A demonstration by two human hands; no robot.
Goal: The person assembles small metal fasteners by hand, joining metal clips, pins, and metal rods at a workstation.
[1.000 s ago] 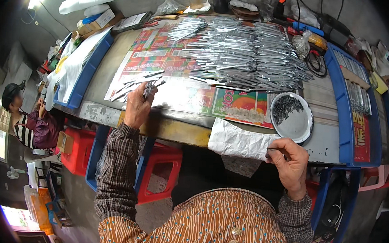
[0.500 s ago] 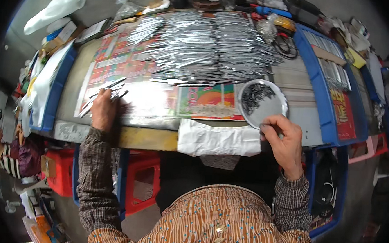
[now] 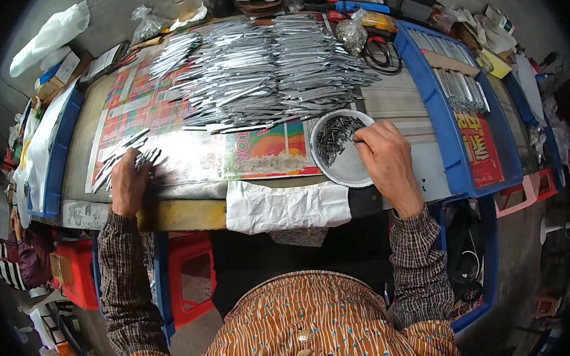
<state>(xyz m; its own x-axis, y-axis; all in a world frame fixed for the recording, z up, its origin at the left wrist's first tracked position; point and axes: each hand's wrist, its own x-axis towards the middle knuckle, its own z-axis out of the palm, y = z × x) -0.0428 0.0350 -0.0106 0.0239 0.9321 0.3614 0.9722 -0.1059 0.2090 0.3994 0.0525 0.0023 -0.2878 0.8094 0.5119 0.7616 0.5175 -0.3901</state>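
My left hand (image 3: 128, 183) is closed around a loose bunch of thin metal strips (image 3: 111, 159) at the left of the table, their ends fanning out past the fingers. My right hand (image 3: 393, 164) reaches over the rim of a round white dish (image 3: 351, 175), its fingertips pinched together beside the small dark pin-like pieces (image 3: 334, 136) in it. Whether a piece is between those fingertips is too small to see. A wide pile of long silvery strips (image 3: 259, 70) covers the back of the table.
A folded white cloth (image 3: 288, 207) hangs over the front edge. Blue trays stand at the right (image 3: 435, 102) and left (image 3: 65, 153), the right one holding bundled strips. Pliers-like black loops (image 3: 383, 56) and bags lie at the back. Red stools (image 3: 189, 277) stand below; another person sits far left.
My right hand has moved forward from the dish's near edge to the pieces inside it. My left hand still grips the strips. The whole view has shifted.
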